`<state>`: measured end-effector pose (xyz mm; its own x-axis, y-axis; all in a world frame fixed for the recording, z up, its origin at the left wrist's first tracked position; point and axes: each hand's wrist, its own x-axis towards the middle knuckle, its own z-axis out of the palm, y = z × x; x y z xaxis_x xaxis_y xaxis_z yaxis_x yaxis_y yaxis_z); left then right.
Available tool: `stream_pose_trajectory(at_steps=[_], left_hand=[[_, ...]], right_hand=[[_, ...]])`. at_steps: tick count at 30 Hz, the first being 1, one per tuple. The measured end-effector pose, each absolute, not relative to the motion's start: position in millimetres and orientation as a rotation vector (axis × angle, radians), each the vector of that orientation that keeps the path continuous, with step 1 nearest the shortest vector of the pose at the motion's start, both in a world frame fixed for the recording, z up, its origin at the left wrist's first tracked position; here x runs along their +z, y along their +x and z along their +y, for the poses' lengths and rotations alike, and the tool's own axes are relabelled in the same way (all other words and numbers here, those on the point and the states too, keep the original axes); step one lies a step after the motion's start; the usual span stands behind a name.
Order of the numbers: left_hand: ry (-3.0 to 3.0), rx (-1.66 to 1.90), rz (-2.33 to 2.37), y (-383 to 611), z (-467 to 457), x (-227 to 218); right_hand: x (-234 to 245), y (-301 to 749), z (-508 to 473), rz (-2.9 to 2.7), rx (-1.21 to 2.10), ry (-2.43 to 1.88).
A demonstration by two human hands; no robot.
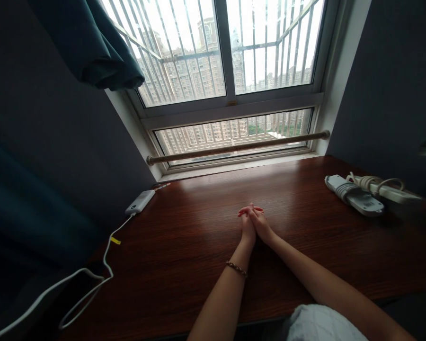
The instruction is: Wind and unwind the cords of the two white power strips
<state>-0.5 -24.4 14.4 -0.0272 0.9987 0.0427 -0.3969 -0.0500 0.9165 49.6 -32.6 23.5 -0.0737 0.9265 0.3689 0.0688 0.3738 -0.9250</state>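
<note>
My left hand (247, 226) and my right hand (261, 225) are clasped together over the brown wooden desk (184, 227), fingers interlaced and closed. No object shows between them, though the palms are hidden. Red nails show at the fingertips. A dark beaded bracelet (236, 269) circles my left wrist. Both forearms reach forward from the near edge of the desk.
A white power adapter (140, 202) with a white cable (106, 255) lies at the desk's left edge. Two power strips, one white (355, 194) and one cream (394, 192), lie at the right with cords wound up. A barred window (230, 102) stands behind.
</note>
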Motion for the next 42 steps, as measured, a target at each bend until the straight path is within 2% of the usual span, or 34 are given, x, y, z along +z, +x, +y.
stream_pose_trajectory(at_steps=[42], left_hand=[[0.944,1.421,0.897,-1.3,-19.9,8.4]], right_hand=[[23.9,49.7,-32.3,-1.458,0.942,-0.950]])
